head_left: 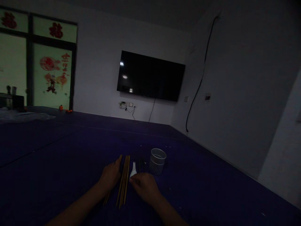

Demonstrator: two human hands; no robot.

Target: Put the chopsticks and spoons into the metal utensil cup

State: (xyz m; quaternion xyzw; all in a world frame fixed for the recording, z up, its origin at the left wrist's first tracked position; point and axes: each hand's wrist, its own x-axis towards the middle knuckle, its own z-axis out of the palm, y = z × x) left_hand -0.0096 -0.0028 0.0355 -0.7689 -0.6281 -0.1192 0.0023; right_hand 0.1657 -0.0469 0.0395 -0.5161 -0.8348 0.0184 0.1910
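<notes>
My left hand (110, 175) is closed around a few wooden chopsticks (107, 199), whose ends stick out above and below it. Just to its right, several more chopsticks (123, 182) lie side by side on the dark blue surface (70, 175). A white spoon (134, 169) lies beside them with its handle pointing away. At the spoon's near end, my right hand (145, 187) pinches it between thumb and fingers. A small dark item (141, 164), too dim to name, is right of the spoon. Behind my right hand stands a grey metal cylindrical holder (157, 163), upright and open at the top.
Clear plastic sheeting (25, 116) and small orange objects (61, 107) lie at the far left. A television (150, 77) hangs on the far wall above some sockets and cables. To the right, a black cable (198, 88) runs down the wall.
</notes>
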